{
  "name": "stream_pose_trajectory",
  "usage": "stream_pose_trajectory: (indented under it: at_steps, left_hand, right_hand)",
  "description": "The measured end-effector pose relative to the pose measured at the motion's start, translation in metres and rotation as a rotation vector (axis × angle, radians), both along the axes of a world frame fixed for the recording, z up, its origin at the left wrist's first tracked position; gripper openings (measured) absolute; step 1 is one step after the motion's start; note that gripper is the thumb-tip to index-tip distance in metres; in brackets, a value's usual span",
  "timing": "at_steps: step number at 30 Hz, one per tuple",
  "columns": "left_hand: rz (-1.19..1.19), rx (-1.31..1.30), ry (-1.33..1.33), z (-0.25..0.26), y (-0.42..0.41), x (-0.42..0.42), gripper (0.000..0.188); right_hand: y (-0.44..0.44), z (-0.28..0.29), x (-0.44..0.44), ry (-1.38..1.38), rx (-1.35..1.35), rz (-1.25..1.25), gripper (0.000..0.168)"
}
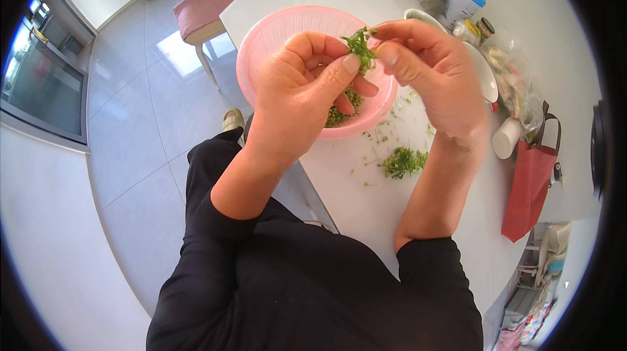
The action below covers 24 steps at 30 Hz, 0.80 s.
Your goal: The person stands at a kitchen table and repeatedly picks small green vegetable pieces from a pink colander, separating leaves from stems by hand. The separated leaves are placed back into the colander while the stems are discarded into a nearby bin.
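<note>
My left hand [303, 91] pinches a small bunch of green leafy stems [360, 49] between thumb and fingers, above a pink plastic basket [289, 20]. My right hand [431, 66] is at the bunch's right side, its thumb and forefinger closed at the edge of the stems; whether a piece is between them is hard to tell. Chopped-looking greens [338, 114] lie in the basket, partly hidden by my left hand. A pile of green leaves [402, 162] lies on the white table [343, 179] beside my right forearm, with loose bits scattered between pile and basket.
Along the table's right side are a white tub with a blue rim [463, 0], jars [468, 31], a white dish [485, 74], plastic bags [507, 74], a white cup-like roll [506, 137] and a red bag [529, 184]. A chair with a pink cushion [210, 5] stands at the far left.
</note>
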<state>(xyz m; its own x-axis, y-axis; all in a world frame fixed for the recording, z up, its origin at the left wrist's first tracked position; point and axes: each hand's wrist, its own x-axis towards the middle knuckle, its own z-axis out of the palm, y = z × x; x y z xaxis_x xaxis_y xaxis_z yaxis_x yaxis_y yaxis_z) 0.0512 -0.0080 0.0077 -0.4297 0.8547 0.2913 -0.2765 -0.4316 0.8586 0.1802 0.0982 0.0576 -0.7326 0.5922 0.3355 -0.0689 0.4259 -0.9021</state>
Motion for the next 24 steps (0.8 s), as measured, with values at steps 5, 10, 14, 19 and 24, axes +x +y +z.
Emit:
stream_pose_trajectory:
  at_steps: [5,10,14,19,24]
  left_hand:
    - [-0.01,0.006,-0.044,-0.005,0.002,0.002,0.014]
    - [0.028,-0.03,0.015,-0.011,-0.002,-0.006,0.016]
    - [0.05,-0.018,-0.032,-0.013,-0.001,-0.006,0.013]
    - [0.111,-0.088,-0.08,-0.012,-0.002,-0.009,0.019]
    - [0.028,-0.055,-0.132,-0.017,0.002,-0.013,0.018]
  right_hand:
    - [-0.009,-0.003,-0.007,-0.034,-0.039,0.089,0.018]
    - [-0.01,-0.006,-0.005,-0.065,0.136,-0.003,0.018]
    - [-0.012,-0.001,-0.001,-0.118,0.15,-0.043,0.02]
    - [-0.003,0.005,0.009,-0.099,0.182,-0.129,0.016]
    - [0.018,0.02,0.054,-0.403,0.37,-0.148,0.011]
